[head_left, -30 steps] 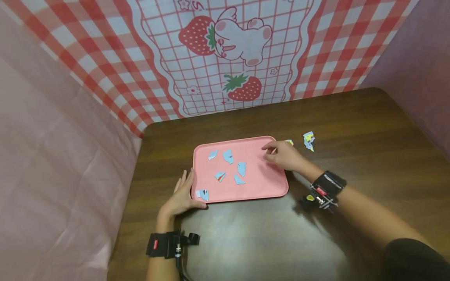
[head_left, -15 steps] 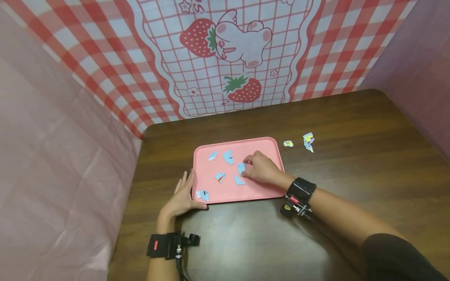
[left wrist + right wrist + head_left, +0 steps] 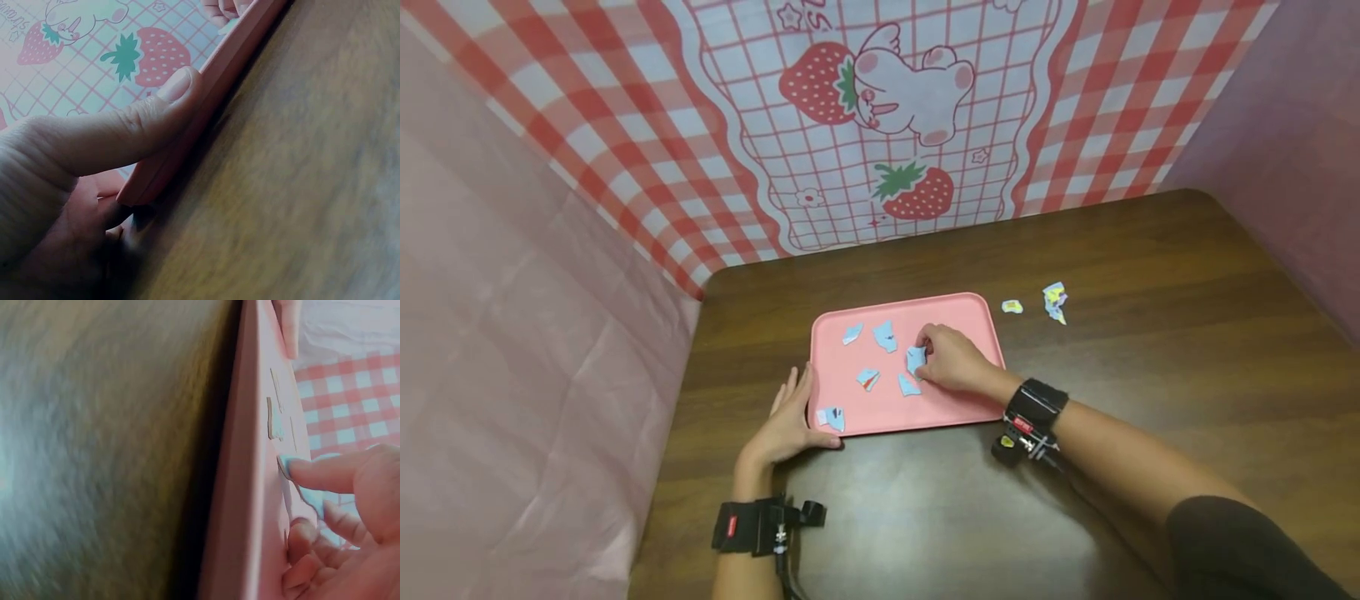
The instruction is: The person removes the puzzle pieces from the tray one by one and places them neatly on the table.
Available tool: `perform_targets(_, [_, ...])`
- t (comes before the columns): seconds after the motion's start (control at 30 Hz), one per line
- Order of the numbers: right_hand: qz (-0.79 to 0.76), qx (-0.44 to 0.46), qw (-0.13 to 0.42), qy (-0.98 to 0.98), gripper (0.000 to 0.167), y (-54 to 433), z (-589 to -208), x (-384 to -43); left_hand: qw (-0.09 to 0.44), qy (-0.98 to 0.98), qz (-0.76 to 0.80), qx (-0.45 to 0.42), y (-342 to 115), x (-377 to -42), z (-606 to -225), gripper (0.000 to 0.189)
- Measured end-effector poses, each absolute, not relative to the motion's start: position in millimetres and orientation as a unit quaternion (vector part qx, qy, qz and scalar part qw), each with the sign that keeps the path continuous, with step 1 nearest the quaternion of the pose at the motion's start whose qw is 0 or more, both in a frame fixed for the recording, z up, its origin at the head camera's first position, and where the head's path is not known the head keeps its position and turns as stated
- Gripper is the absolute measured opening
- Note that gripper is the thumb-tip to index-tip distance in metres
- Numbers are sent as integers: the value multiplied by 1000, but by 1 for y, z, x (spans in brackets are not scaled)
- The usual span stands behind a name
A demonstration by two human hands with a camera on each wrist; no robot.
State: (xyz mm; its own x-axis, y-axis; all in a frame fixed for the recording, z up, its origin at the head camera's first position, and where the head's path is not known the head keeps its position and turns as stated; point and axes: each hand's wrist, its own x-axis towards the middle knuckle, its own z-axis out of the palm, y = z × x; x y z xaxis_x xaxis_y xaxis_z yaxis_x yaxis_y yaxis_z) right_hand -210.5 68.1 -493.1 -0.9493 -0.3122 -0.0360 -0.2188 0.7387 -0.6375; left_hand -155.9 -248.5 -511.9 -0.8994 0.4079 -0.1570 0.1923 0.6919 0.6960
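Lower left: left hand [image 3: 781, 425] braced wide against pink rectangular plastic-looking tray [image 3: 887, 408], likely for steadiness | Centre: right hand [image 3: 957, 362] pinched jagged pale-blue flat piece [image 3: 914, 360], seemingly for control

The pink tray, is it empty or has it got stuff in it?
Not empty: blue pieces lie in the pink tray, and the right hand pinches another blue piece there.
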Motion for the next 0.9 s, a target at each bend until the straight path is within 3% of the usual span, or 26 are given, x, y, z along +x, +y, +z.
perform_targets(0.27, [-442, -108, 46, 889, 20, 72, -495, -213, 153, 908, 354, 161, -249, -156, -512, 140])
perform_targets(0.9, [-545, -25, -9, 838, 33, 134, -476, -226, 145, 908, 353, 171, -250, -157, -515, 139])
